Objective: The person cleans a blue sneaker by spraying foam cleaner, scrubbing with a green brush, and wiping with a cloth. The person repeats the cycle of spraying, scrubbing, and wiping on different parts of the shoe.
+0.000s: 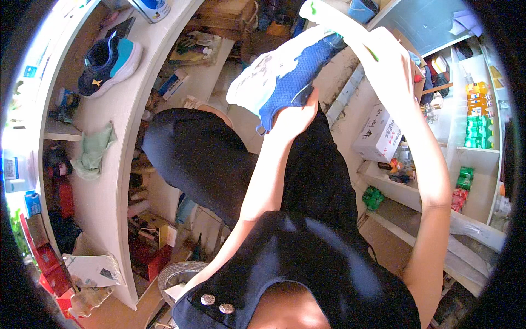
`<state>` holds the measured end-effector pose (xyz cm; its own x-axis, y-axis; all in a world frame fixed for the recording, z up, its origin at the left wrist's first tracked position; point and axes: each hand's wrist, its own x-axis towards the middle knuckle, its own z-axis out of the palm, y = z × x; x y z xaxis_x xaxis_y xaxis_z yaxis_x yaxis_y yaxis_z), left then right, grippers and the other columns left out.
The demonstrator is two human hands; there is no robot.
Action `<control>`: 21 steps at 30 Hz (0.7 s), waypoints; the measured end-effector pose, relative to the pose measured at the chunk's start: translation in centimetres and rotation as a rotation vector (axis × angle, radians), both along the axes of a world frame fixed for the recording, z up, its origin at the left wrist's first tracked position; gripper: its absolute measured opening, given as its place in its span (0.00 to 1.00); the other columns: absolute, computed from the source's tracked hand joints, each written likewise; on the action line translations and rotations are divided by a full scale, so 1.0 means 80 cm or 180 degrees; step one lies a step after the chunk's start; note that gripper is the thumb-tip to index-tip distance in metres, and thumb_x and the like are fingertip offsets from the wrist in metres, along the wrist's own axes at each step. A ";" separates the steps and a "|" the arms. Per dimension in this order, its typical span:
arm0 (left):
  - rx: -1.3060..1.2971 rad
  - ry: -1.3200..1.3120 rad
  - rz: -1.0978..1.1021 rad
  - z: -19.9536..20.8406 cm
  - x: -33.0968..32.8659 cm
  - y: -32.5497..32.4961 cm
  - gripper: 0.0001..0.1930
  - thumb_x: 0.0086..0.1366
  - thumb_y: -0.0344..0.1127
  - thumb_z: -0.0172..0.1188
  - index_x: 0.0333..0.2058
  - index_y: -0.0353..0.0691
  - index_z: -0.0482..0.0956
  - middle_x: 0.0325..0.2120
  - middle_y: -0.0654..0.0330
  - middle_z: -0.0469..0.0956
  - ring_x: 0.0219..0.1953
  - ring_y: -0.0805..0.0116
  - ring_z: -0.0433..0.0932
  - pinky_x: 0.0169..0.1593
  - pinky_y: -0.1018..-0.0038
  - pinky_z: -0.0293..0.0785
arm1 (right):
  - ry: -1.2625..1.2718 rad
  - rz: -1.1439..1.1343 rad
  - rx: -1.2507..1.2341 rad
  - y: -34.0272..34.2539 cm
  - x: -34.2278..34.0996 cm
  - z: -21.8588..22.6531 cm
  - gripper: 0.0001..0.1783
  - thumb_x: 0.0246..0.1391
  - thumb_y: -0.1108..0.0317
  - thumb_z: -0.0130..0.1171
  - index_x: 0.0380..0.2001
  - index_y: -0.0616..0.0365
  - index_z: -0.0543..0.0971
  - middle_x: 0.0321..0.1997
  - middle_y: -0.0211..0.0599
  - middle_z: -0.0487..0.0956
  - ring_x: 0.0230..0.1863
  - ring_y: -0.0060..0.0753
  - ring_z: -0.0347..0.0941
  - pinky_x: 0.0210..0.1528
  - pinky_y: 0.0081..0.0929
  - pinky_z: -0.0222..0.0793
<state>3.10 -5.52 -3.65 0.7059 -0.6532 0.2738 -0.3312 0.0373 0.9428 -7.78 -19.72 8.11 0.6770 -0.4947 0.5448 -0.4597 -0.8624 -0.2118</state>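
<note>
1 blue shoe (300, 71), L grip (296, 116)

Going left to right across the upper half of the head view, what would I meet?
Dark-and-teal shoe → small white-and-blue box → blue-and-white shoe in the left hand → right hand → green packs.

The left arm (269, 170) slants up and rightward from below, ending in the left grip (297, 117), curled closed with the thumb (314, 101) pointing up. The right arm (430, 162), bent and raised, reaches farther up, the right grip (390, 63) closed and washed pale by glare
</note>
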 end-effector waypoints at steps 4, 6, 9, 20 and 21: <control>0.0029 -0.0273 -0.0203 -0.013 0.006 -0.001 0.15 0.62 0.38 0.59 0.44 0.35 0.78 0.40 0.52 0.80 0.45 0.56 0.78 0.52 0.66 0.71 | 0.0303 0.0125 0.0066 0.008 -0.002 0.004 0.15 0.54 0.58 0.61 0.30 0.59 0.73 0.29 0.45 0.76 0.32 0.49 0.75 0.34 0.36 0.70; 0.0137 0.0002 -0.0334 -0.009 0.008 -0.003 0.15 0.62 0.38 0.59 0.43 0.35 0.78 0.39 0.53 0.80 0.45 0.55 0.78 0.52 0.66 0.72 | 0.0452 0.0124 0.0027 0.014 -0.004 0.009 0.17 0.55 0.57 0.61 0.30 0.61 0.73 0.30 0.45 0.77 0.32 0.49 0.75 0.35 0.35 0.69; -0.0164 -0.0628 0.0035 -0.026 0.001 -0.014 0.12 0.62 0.37 0.58 0.41 0.36 0.78 0.37 0.52 0.80 0.42 0.55 0.78 0.49 0.66 0.72 | 0.0539 -0.0399 0.0304 0.008 -0.010 0.021 0.16 0.53 0.57 0.62 0.31 0.61 0.74 0.32 0.45 0.77 0.34 0.47 0.76 0.34 0.35 0.70; 0.0496 -0.0255 -0.0400 -0.011 -0.003 -0.008 0.16 0.63 0.43 0.56 0.44 0.39 0.76 0.41 0.52 0.79 0.45 0.52 0.77 0.48 0.62 0.72 | 0.0120 -0.0101 -0.0225 0.012 -0.012 0.019 0.16 0.52 0.56 0.63 0.30 0.58 0.75 0.30 0.42 0.76 0.31 0.44 0.75 0.32 0.35 0.70; 0.0641 -0.0103 -0.0642 -0.011 0.007 0.000 0.18 0.64 0.45 0.54 0.46 0.39 0.74 0.44 0.51 0.77 0.48 0.54 0.75 0.51 0.63 0.72 | 0.0101 -0.0395 -0.0147 -0.007 -0.015 0.020 0.16 0.52 0.56 0.63 0.30 0.58 0.75 0.30 0.42 0.76 0.30 0.44 0.75 0.32 0.35 0.70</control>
<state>3.63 -5.52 -4.51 0.5493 -0.8230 0.1446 -0.3661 -0.0814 0.9270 -9.02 -20.30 9.70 0.6295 -0.5506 0.5483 -0.5692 -0.8071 -0.1569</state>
